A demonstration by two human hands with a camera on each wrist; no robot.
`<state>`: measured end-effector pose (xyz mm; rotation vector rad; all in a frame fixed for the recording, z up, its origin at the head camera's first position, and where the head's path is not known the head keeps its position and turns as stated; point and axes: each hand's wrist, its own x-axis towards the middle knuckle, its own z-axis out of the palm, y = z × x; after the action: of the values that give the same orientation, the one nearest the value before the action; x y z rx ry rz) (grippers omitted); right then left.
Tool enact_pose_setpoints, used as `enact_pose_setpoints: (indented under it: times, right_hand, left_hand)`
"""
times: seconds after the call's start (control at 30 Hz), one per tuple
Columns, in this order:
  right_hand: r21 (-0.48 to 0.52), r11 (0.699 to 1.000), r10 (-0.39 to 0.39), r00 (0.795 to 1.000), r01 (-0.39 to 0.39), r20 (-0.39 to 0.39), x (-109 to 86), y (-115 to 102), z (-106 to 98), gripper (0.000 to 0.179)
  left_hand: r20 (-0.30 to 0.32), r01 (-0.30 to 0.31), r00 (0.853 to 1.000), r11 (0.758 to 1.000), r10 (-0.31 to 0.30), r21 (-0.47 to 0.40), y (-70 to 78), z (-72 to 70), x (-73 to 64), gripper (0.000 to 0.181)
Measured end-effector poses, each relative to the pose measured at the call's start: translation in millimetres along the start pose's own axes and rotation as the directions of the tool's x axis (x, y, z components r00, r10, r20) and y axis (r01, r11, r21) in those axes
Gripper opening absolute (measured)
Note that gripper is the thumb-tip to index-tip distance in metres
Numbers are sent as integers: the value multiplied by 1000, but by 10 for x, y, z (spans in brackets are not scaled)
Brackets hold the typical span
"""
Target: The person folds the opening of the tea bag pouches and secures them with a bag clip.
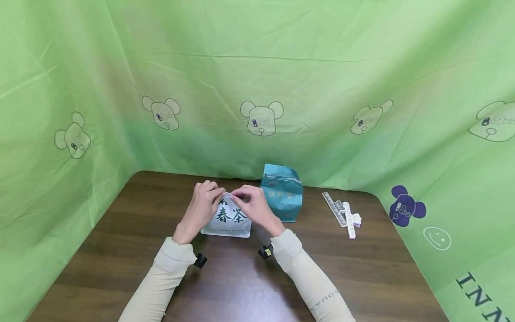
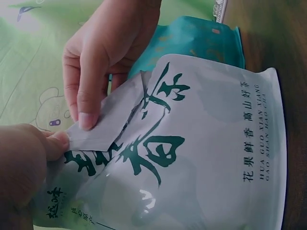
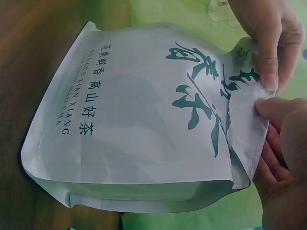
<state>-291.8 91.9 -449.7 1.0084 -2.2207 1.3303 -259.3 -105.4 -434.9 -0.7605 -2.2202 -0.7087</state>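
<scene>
A white tea bag [image 1: 231,226] with large green characters stands on the table between both hands. Its top edge is bent over toward the front, making a plain pale flap [image 2: 108,127]. My left hand [image 1: 205,203] pinches the top of the bag near its left end. With thumb and fingers, my right hand [image 1: 255,206] grips the flap on the other side, the thumb lying flat on it in the left wrist view. In the right wrist view the bag's side gusset [image 3: 158,196] shows, and both thumbs are close together at the flap.
Just behind the right hand stands a teal bag [image 1: 281,197] with a zip line near its top. Two ruler-like strips, one grey [image 1: 334,209] and one white [image 1: 348,221], lie farther right with small decorative pieces. Green printed cloth [image 1: 257,67] surrounds the brown table [image 1: 120,250].
</scene>
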Motion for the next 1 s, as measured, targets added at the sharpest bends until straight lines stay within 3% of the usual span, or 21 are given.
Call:
enact_pose_setpoints:
  times: [0.27, 0.53, 0.8, 1.0]
  right_hand:
    - [28, 1000, 14, 1000, -14, 2, 23, -21, 36, 4]
    - [-10, 1000, -7, 1000, 6, -30, 16, -14, 72, 7]
    - [-49, 998, -39, 999, 38, -18, 9, -11, 68, 11]
    - [-41, 999, 9, 1000, -9, -2, -1, 8, 71, 13]
  left_hand:
    - [-23, -32, 999, 999, 32, -1, -4, 19, -29, 6]
    - [-16, -17, 1000, 998, 19, 68, 25, 7, 17, 5]
    - [-19, 5, 1000, 998, -4, 65, 25, 37, 13, 7]
    - [-28, 16, 1000, 998, -14, 66, 11, 55, -11, 7]
